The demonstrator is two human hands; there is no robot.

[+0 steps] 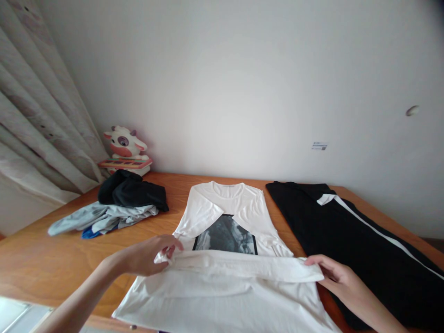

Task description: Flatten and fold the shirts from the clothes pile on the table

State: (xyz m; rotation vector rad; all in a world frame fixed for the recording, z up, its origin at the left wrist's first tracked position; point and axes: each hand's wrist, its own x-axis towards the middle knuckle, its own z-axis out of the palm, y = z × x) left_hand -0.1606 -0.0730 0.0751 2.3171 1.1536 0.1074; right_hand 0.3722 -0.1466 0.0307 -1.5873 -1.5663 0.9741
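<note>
A white shirt [222,300] with a dark printed picture [225,234] lies on the wooden table, its neckline toward the wall. Both sleeves are laid inward over the front, partly covering the print. Across the middle of the shirt runs a folded band of white cloth. At the band's left end, my left hand [152,254] pinches the cloth between thumb and fingers. My right hand [333,273] grips the right end, its thumb hidden beneath the cloth. The lower part of the shirt spreads toward me and runs out of view.
Black clothing [329,236] with a white stripe lies on the right of the table [31,259]. At the left is a pile of black [135,192], grey and blue clothes. Behind it stands a cow-shaped toy keyboard [125,150], near a curtain [38,106] and the wall.
</note>
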